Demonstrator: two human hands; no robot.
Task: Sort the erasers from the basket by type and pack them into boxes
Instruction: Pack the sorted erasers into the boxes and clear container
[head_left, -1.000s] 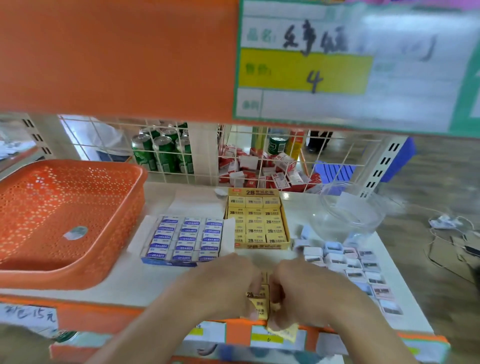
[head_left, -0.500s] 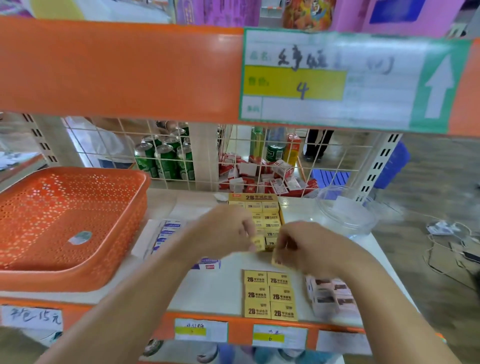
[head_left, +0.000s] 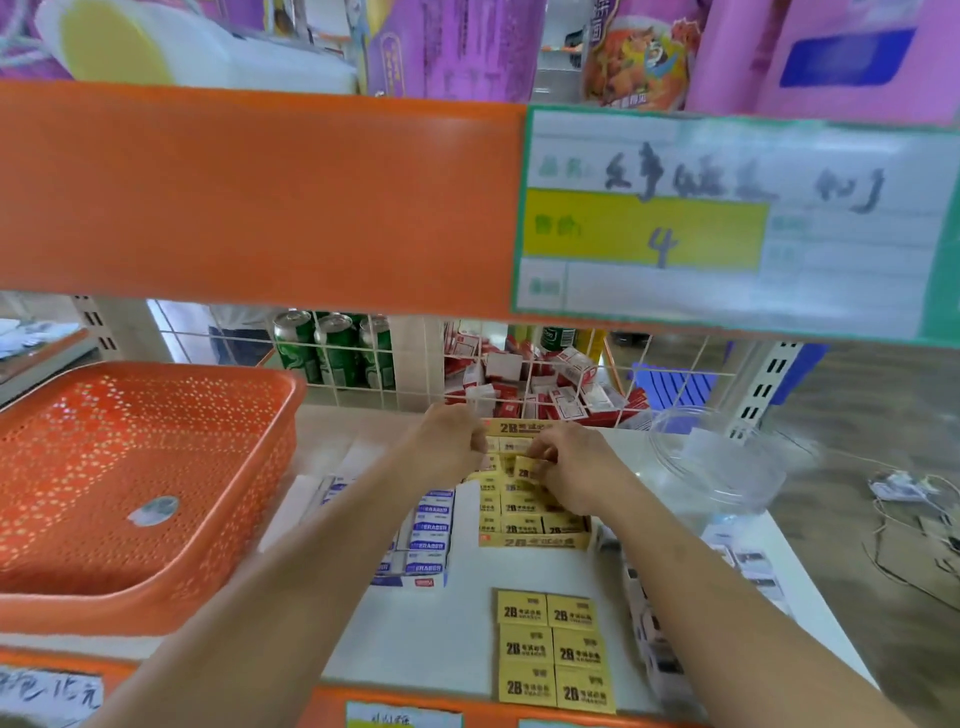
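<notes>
Right hand pinches a seemingly light, stiff 2B eraser edgewise over the yellow box; left hand's grip unclear.

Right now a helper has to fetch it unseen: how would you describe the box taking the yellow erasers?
Start at the big orange basket on the white shelf; two open boxes lie to its right. The yellow 2B eraser box is the farther right one, nearer the wire back. Its neighbour, the blue ERASER box, holds blue-and-white erasers; this one is yellow cardboard filled with yellow ones.
</notes>
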